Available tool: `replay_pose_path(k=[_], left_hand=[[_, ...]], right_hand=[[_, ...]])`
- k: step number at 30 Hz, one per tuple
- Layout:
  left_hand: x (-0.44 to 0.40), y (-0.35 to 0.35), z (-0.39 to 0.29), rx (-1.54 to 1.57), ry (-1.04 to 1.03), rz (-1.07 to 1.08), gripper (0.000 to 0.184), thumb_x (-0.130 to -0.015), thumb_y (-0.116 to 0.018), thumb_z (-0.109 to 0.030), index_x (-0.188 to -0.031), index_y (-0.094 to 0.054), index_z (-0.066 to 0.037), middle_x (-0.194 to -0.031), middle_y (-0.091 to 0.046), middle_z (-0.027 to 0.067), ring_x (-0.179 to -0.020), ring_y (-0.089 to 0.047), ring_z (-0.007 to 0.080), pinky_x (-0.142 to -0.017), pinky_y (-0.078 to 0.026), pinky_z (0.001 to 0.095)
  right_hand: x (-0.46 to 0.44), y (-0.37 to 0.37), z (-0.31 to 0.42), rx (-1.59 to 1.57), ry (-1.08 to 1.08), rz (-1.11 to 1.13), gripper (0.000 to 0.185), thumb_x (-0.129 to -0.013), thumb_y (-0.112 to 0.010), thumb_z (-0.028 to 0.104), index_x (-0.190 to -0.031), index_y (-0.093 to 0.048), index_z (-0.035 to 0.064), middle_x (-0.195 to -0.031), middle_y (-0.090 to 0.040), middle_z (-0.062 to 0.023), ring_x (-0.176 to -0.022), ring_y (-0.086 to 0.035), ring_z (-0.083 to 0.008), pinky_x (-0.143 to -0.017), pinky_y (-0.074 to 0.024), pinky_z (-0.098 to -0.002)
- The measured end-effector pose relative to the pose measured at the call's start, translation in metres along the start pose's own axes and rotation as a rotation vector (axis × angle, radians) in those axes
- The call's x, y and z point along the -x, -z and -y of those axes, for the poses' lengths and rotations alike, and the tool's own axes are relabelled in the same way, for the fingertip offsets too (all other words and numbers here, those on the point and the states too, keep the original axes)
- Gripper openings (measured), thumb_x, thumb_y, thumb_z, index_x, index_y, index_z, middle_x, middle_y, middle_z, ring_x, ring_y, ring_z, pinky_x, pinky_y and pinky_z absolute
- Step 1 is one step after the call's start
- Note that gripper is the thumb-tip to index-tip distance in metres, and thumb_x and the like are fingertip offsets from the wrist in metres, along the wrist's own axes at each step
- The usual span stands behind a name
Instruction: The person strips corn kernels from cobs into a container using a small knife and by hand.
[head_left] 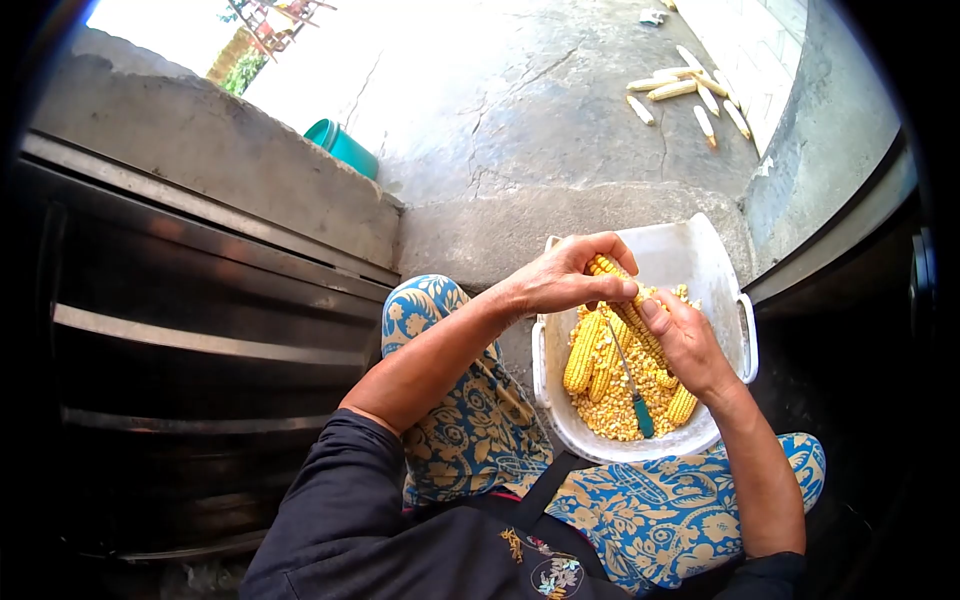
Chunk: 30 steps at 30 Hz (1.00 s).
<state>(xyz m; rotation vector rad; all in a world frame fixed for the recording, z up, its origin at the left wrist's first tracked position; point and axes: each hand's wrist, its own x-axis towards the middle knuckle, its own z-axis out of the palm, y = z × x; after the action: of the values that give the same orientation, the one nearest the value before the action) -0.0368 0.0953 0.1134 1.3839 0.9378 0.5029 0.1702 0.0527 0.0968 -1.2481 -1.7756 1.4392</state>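
Over a white tub (690, 245) between my knees, both hands grip one yellow corn cob (607, 266). My left hand (572, 276) is closed on its far end, thumb along the side. Wrapped round the nearer end is my right hand (685, 337), its thumb pressed on the kernels. Loose corn kernels (612, 417) cover the tub's bottom. Several whole cobs lie among them, one being a yellow cob (582, 355) at the left. A screwdriver-like tool with a green handle (642, 416) and a thin metal shaft rests on the kernels.
Several stripped pale cobs (672, 89) lie scattered on the cracked concrete floor (480, 110) ahead. A teal bucket (343, 148) lies by the low wall (220, 170) on the left. Dark metal panels (200, 330) stand close on my left; a concrete wall (840, 150) rises on the right.
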Motion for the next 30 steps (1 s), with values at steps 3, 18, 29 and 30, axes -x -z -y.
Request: replay_pose_path(k=[3, 18, 29, 30], left_hand=[[-0.003, 0.000, 0.007, -0.082, -0.156, 0.055, 0.028, -0.081, -0.063, -0.027, -0.098, -0.057, -0.006, -0.077, -0.057, -0.0004, -0.069, -0.051, 0.0063, -0.060, -0.042, 0.0222], [-0.002, -0.005, -0.001, -0.007, -0.069, 0.061, 0.028, -0.082, -0.063, -0.029, -0.095, -0.058, -0.005, -0.073, -0.056, 0.0003, -0.063, -0.051, 0.0076, -0.057, -0.043, 0.0228], [-0.002, 0.002, 0.006, 0.185, -0.036, 0.124, 0.040, -0.081, -0.062, -0.020, -0.114, -0.046, -0.007, -0.095, -0.055, 0.0015, -0.079, -0.052, 0.0075, -0.067, -0.045, 0.0229], [-0.003, 0.002, 0.006, 0.184, -0.029, 0.147, 0.040, -0.082, -0.063, -0.021, -0.114, -0.046, -0.006, -0.095, -0.055, 0.0012, -0.079, -0.051, 0.0074, -0.068, -0.044, 0.0228]], right_hand=[[0.001, 0.000, 0.000, -0.020, -0.005, -0.002, 0.052, -0.090, -0.043, 0.049, -0.090, -0.053, -0.0021, -0.075, -0.055, -0.0152, -0.072, -0.054, -0.0212, -0.066, -0.0427, -0.0349], [0.001, -0.001, -0.010, 0.135, 0.031, -0.073, 0.051, -0.096, -0.030, 0.042, -0.091, -0.054, -0.0031, -0.071, -0.055, -0.0144, -0.069, -0.052, -0.0189, -0.064, -0.0406, -0.0327], [0.000, -0.004, -0.005, -0.104, -0.016, -0.104, 0.052, -0.088, -0.046, 0.052, -0.091, -0.055, 0.0003, -0.071, -0.056, -0.0078, -0.070, -0.052, -0.0132, -0.063, -0.0419, -0.0304], [0.000, -0.003, -0.006, -0.104, -0.017, -0.103, 0.052, -0.088, -0.046, 0.052, -0.091, -0.055, 0.0003, -0.071, -0.056, -0.0078, -0.070, -0.052, -0.0132, -0.063, -0.0419, -0.0304]])
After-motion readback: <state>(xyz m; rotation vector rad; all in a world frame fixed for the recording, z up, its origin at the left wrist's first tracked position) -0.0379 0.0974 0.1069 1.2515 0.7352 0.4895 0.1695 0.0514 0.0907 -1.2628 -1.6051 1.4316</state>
